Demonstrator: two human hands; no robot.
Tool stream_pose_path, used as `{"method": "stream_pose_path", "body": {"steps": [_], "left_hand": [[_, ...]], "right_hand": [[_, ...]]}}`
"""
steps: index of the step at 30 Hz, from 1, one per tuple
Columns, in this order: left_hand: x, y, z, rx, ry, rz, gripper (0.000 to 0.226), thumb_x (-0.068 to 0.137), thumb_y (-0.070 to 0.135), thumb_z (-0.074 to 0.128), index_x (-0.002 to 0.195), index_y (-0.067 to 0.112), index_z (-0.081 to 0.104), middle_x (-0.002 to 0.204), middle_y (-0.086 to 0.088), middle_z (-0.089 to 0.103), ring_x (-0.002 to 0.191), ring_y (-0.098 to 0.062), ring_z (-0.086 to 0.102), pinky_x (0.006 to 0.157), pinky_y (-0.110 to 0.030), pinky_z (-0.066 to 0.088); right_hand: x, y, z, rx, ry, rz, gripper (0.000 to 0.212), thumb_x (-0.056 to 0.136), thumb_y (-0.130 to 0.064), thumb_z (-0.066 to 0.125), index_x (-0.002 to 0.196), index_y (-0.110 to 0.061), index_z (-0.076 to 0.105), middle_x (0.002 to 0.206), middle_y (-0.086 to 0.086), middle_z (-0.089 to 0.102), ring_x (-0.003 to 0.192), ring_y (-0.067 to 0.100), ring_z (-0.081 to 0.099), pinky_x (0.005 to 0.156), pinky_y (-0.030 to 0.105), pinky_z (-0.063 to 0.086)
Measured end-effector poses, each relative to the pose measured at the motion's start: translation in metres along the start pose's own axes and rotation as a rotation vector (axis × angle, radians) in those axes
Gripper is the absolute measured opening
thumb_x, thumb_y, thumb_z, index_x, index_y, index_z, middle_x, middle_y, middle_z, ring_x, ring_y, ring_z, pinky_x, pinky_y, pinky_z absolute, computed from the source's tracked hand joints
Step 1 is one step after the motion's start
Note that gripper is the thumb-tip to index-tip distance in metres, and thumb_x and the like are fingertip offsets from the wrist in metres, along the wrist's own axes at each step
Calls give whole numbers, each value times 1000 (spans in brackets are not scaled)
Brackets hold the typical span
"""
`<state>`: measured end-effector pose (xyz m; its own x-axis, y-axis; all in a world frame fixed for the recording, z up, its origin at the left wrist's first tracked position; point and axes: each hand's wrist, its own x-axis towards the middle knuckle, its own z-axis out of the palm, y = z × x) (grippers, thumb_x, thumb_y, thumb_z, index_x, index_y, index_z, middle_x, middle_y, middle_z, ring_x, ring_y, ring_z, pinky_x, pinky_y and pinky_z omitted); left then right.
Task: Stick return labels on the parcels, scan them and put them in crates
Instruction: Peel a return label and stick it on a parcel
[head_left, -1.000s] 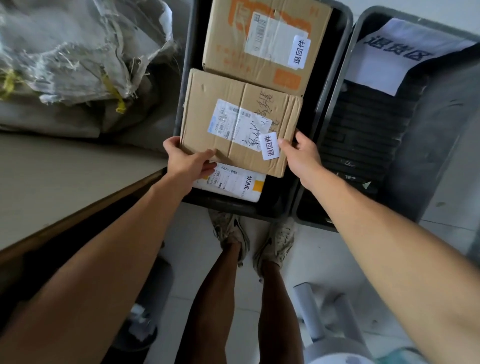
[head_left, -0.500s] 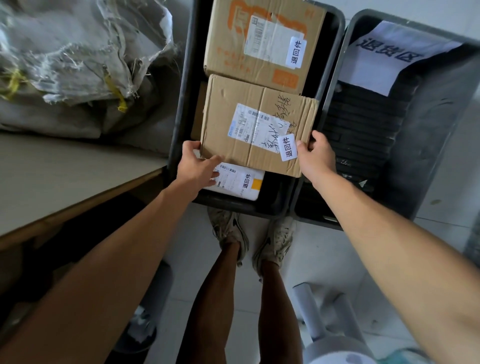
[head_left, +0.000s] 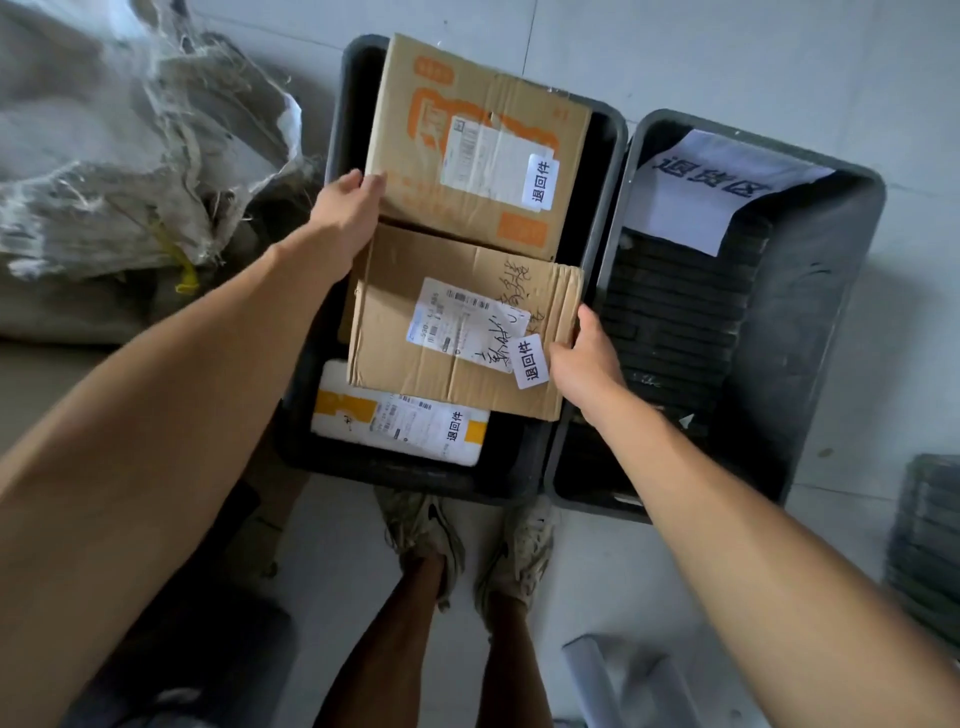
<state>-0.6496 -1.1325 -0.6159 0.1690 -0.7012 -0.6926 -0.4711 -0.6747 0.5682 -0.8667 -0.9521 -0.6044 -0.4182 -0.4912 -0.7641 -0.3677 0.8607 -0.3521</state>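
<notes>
Change: the handwritten cardboard parcel (head_left: 457, 338), held above the left crate (head_left: 605, 218) a second ago, now lies inside it, so this parcel looks placed.
Left crate: holds that parcel between an orange-printed box (head_left: 467, 140) and a white parcel (head_left: 400, 423); all three carry return labels.
Right crate (head_left: 826, 322): only a printed paper sign (head_left: 701, 192).
Left hand (head_left: 348, 208): fingers straight, touching the orange-printed box's edge.
Right hand (head_left: 584, 358): thumb and fingers curled on the placed parcel's right edge.

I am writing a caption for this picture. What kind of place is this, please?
Probably a parcel returns area in a warehouse or courier depot. Labelled cardboard boxes lie in a black crate, a second crate holds a printed sign, and woven sacks lie on the floor.
</notes>
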Motion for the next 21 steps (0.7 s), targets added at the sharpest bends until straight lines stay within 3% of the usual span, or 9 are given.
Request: {"method": "stream_pose_path", "body": {"steps": [2, 4, 8, 13, 15, 18, 21], "left_hand": [[6, -1, 4, 33, 32, 10, 42, 101, 32, 53, 142, 27, 57, 130, 2, 63, 98, -10, 59, 62, -8, 42], [8, -5, 8, 12, 13, -10, 37, 99, 25, 58, 136, 27, 61, 118, 4, 65, 81, -5, 59, 51, -9, 43], [9, -8, 15, 40, -54, -7, 32, 103, 18, 52, 132, 28, 64, 112, 6, 66, 76, 0, 59, 45, -9, 45], [5, -10, 3, -33, -169, -51, 32, 102, 26, 55, 131, 33, 66, 121, 2, 66, 93, -9, 64, 75, -22, 56], [-5, -17, -2, 5, -100, -12, 32, 102, 34, 52, 132, 30, 65, 115, 4, 64, 91, -6, 61, 73, -17, 50], [-23, -36, -8, 46, 100, 10, 48, 96, 55, 52, 122, 17, 66, 107, 0, 64, 98, -15, 63, 73, -22, 42], [-54, -57, -14, 89, 141, -54, 52, 93, 59, 56, 115, 12, 64, 103, -1, 63, 98, -18, 60, 77, -26, 40]], "right_hand": [[0, 2, -1, -27, -9, -8, 64, 103, -19, 49, 160, -24, 21, 160, 3, 35, 145, 23, 37, 114, 35, 33], [0, 5, -2, -69, -22, -17, 63, 106, -22, 46, 161, -25, 17, 163, 3, 29, 147, 23, 33, 115, 34, 31], [-1, 7, -3, -78, -51, -19, 63, 107, -25, 45, 162, -28, 14, 162, 1, 28, 147, 22, 33, 115, 36, 32], [2, 7, -5, -60, -57, -12, 65, 106, -23, 47, 162, -28, 14, 163, 0, 27, 148, 22, 31, 116, 36, 30], [0, 7, -4, -36, -56, -9, 64, 106, -22, 47, 161, -27, 17, 164, 0, 27, 148, 22, 31, 117, 36, 28], [-4, 6, -2, -2, -29, 13, 60, 105, -23, 48, 160, -23, 23, 162, 2, 32, 146, 22, 35, 116, 34, 31], [-7, 5, 2, 32, -18, 52, 59, 105, -26, 48, 159, -24, 26, 158, 4, 41, 140, 24, 45, 109, 35, 39]]}}
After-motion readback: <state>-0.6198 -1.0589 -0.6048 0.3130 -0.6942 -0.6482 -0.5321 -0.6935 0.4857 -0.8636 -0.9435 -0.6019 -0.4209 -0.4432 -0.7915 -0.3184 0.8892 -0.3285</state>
